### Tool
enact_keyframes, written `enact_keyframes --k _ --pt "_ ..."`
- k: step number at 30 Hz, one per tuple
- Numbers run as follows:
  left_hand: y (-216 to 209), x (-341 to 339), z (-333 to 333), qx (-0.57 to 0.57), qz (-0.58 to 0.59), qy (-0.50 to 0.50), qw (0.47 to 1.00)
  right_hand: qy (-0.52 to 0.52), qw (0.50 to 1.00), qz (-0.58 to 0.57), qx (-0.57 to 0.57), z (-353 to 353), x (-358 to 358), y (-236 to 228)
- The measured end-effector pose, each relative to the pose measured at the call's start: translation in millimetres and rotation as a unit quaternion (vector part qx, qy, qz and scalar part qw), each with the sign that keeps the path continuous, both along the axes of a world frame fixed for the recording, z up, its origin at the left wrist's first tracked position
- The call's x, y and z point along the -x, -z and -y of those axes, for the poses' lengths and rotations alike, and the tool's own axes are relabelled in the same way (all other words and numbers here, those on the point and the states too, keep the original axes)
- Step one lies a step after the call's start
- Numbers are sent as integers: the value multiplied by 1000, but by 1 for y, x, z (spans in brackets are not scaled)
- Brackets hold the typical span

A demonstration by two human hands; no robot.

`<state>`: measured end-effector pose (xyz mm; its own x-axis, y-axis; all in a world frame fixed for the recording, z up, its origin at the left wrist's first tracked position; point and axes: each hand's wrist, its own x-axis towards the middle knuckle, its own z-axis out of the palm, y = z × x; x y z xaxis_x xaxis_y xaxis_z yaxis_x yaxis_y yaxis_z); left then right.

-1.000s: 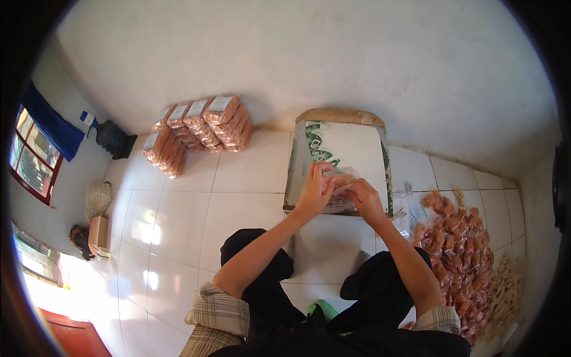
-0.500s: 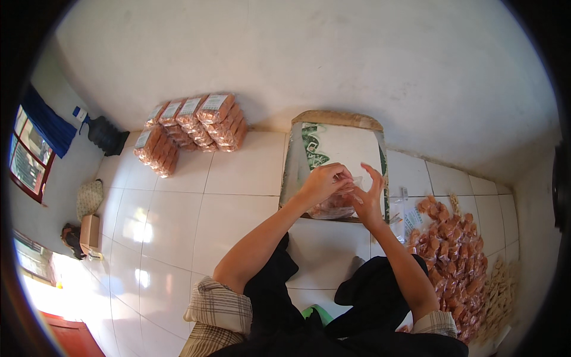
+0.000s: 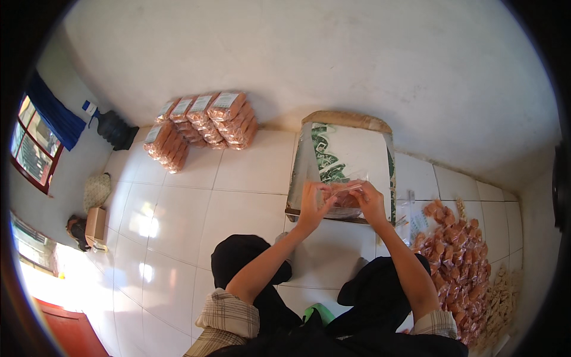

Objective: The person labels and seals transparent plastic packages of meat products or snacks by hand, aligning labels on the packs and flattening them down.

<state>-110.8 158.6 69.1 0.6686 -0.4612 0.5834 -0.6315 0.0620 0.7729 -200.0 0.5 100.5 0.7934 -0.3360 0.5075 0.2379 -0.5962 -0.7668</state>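
Observation:
A clear plastic bag [image 3: 345,209] with reddish-brown pieces inside lies at the near edge of a low table [image 3: 364,146] with a white and green top. My left hand [image 3: 311,208] is at the bag's left side, fingers bent around its edge and thumb pointing toward the middle. At the upper right, my right hand [image 3: 371,203] pinches the film of the bag's mouth between thumb and fingers. The plastic stretches between both hands. Exactly what the left fingertips grip is hard to see.
Right of the table, a large heap of small wrapped reddish-brown packets [image 3: 455,262] covers the floor, beside pale pieces [image 3: 502,303]. Clear bags and labels [image 3: 414,220] lie near the table. Stacked filled packs [image 3: 205,122] stand against the wall. A cardboard box [image 3: 95,225] sits far left.
My left hand has moved from the bag's top down to its left side, and its fingers have spread. My right hand's raised finger has come down onto the film. The view has shifted slightly.

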Motion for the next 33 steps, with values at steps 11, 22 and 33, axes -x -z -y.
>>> enact_keyframes --k 11,22,33 --pt "-8 0 25 -42 119 48 991 -13 999 0 37 -1 5 -12" --pt "-6 8 46 63 -42 -51 996 15 1000 -5 25 3 5 -1" --pt "-8 -26 65 -30 -179 66 981 93 994 -25 -51 12 -17 2"
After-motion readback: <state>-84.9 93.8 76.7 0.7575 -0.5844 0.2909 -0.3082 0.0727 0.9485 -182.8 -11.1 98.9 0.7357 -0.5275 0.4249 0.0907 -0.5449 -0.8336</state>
